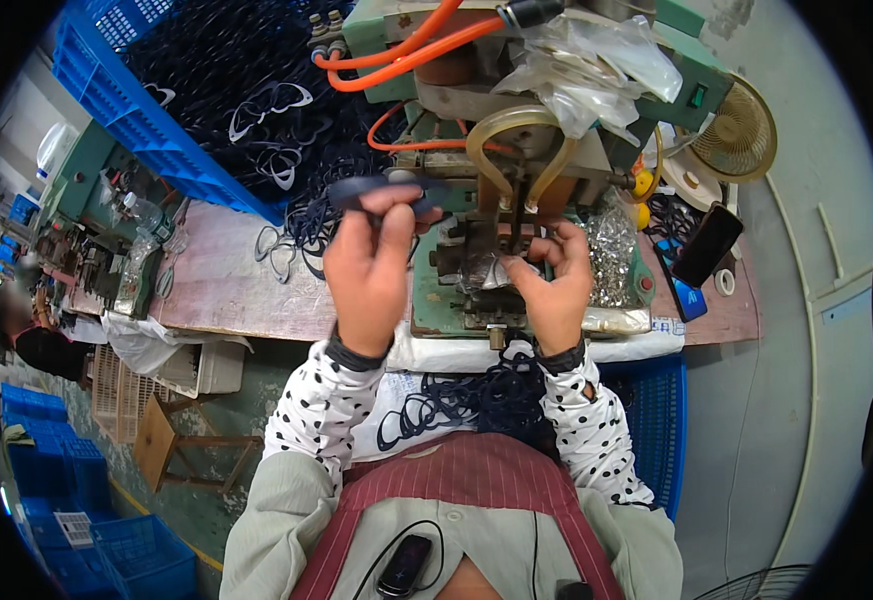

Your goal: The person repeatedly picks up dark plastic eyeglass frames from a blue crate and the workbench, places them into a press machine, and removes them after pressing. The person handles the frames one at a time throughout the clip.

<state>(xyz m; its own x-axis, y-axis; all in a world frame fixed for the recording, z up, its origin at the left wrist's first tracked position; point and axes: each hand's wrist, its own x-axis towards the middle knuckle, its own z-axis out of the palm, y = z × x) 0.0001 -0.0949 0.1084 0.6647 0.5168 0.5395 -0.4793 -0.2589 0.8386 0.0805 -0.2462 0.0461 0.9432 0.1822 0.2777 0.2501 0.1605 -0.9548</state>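
My left hand (371, 255) is closed around a dark navy strap loop (357, 190), raised left of a green bench press (430, 312). Motion blurs the strap, which crosses over the fingertips. At the middle of the press, by its metal tooling (477, 245), my right hand (557, 290) has its thumb and fingers curled together. Whatever lies between those fingertips is too small or hidden to make out. Close to the right hand's outer side is a heap of small shiny metal pieces (612, 255). More dark straps (477, 400) rest on my lap over white cloth.
A blue crate (162, 130) full of dark straps stands at the far left. Orange air hoses (397, 62) and clear plastic bags (597, 70) are over the press. Right of it are a phone (709, 245), a tape roll (725, 282) and a fan (742, 130). A wooden stool (172, 440) stands at left.
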